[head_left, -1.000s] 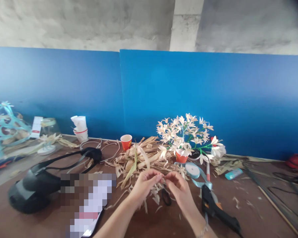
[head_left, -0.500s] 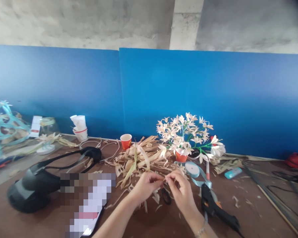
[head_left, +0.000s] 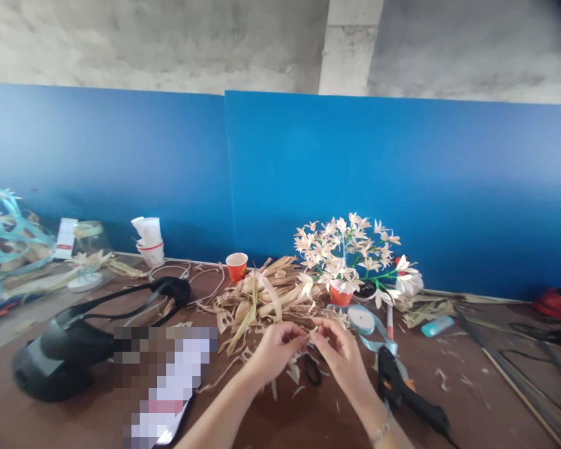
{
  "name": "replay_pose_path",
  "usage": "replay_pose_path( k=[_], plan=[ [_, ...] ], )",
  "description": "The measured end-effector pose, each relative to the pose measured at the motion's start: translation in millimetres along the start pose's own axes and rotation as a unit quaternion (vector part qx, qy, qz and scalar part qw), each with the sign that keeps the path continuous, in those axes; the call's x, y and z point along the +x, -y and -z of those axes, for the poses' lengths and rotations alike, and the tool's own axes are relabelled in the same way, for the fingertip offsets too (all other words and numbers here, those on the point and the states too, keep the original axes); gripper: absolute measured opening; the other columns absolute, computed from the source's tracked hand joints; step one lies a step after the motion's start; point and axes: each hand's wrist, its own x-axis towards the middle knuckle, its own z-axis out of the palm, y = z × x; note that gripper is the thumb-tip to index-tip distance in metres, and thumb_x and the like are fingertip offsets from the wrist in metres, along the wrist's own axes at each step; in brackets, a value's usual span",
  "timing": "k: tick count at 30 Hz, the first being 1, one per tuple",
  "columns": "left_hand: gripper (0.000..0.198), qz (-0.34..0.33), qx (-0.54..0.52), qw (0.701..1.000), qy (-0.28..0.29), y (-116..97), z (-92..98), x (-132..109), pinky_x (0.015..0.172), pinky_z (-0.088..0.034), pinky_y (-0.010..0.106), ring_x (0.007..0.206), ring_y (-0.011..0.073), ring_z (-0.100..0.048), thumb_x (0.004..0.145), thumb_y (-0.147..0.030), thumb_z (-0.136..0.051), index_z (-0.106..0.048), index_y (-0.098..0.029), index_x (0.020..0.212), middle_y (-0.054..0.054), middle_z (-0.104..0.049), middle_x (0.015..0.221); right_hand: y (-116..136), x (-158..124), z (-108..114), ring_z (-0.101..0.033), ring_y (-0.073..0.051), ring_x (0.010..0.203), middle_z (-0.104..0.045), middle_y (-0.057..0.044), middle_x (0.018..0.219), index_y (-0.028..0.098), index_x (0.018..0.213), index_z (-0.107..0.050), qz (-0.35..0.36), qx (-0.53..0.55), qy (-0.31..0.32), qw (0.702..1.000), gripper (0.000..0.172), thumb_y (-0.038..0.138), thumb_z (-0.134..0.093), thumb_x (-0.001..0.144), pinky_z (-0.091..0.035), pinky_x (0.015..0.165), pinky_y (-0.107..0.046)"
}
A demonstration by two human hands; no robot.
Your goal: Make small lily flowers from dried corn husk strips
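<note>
My left hand (head_left: 283,346) and my right hand (head_left: 339,349) meet in front of a heap of dry corn husks (head_left: 280,299). Both are closed, thumb against fingers, on a small pale piece of corn husk (head_left: 312,334) between their tips. Most of that piece is hidden by the fingers. Below them on the table lie black-handled scissors (head_left: 313,370), partly covered, among husk scraps. Behind my right hand, a bunch of pale husk flowers (head_left: 341,249) on green stems stands in a red paper cup (head_left: 340,295).
A black glue gun (head_left: 409,393) and a light-blue ribbon roll (head_left: 361,320) lie at the right. To the left are a phone (head_left: 172,399) and a black strapped device (head_left: 60,349). Another red cup (head_left: 237,268) stands by the blue partition (head_left: 355,156).
My right hand has turned slightly, its fingers lifting and curling more around the small piece. My left hand stays almost where it was.
</note>
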Motion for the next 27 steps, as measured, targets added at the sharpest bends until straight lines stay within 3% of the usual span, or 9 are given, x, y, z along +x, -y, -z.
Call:
replay_pose_path(
  k=[3, 7, 12, 17, 22, 27],
  plan=[
    [0.025, 0.002, -0.023, 0.999, 0.026, 2, 0.4, 2, 0.054, -0.038, 0.021, 0.056, 0.0104, -0.05, 0.072, -0.034, -0.056, -0.063, -0.01, 0.073, 0.003, -0.061, 0.063, 0, 2, -2, -0.057, -0.018, 0.075, -0.063, -0.005, 0.08, 0.017, 0.082, -0.064, -0.022, 0.064, 0.019, 0.998, 0.024, 0.038, -0.055, 0.076, -0.045, 0.068, -0.026],
    [0.027, 0.004, -0.037, 0.999, 0.037, 2, -1.1, 0, 0.055, -0.039, 0.022, 0.057, 0.0109, -0.052, 0.069, -0.036, -0.059, -0.063, -0.01, 0.076, 0.003, -0.062, 0.064, 1, 1, -3, -0.052, -0.014, 0.06, -0.057, -0.001, 0.063, 0.016, 0.068, -0.061, -0.024, 0.069, 0.02, 0.997, 0.025, 0.039, -0.055, 0.076, -0.043, 0.056, -0.023],
    [0.025, 0.0, -0.045, 0.999, 0.022, -3, -6.1, -3, 0.057, -0.041, 0.022, 0.059, 0.0121, -0.054, 0.067, -0.035, -0.061, -0.063, -0.011, 0.073, 0.003, -0.061, 0.063, 2, -2, -4, -0.049, -0.013, 0.056, -0.055, -0.001, 0.06, 0.016, 0.067, -0.057, -0.015, 0.057, -0.013, 0.998, 0.024, 0.038, -0.055, 0.076, -0.041, 0.053, -0.023],
    [0.022, -0.047, 0.028, 0.998, -0.015, -3, -7.7, -3, 0.06, -0.041, 0.021, 0.065, 0.0137, -0.054, 0.07, -0.034, -0.058, -0.063, -0.013, 0.069, 0.003, -0.062, 0.068, 5, -5, -6, -0.046, -0.012, 0.056, -0.051, 0.001, 0.059, 0.017, 0.064, -0.053, 0.001, 0.041, -0.033, 0.999, 0.023, 0.036, -0.055, 0.077, -0.039, 0.052, -0.022],
    [0.019, -0.078, 0.052, 0.995, -0.03, -7, -5.8, -4, 0.069, -0.041, 0.024, 0.072, 0.0158, -0.055, 0.072, -0.031, -0.057, -0.063, -0.014, 0.068, 0.004, -0.063, 0.073, 7, -3, -5, -0.047, -0.012, 0.058, -0.054, 0.0, 0.064, 0.016, 0.068, -0.058, 0.004, 0.045, -0.005, 0.999, 0.022, 0.036, -0.054, 0.077, -0.038, 0.054, -0.022],
    [0.02, -0.063, 0.028, 0.997, -0.019, -7, -7.0, -5, 0.063, -0.041, 0.023, 0.067, 0.0144, -0.054, 0.072, -0.032, -0.057, -0.063, -0.014, 0.072, 0.003, -0.062, 0.07, 7, -2, -6, -0.046, -0.012, 0.057, -0.052, 0.0, 0.061, 0.015, 0.062, -0.057, 0.01, 0.035, -0.007, 0.999, 0.026, 0.036, -0.054, 0.077, -0.037, 0.053, -0.022]
  ],
)
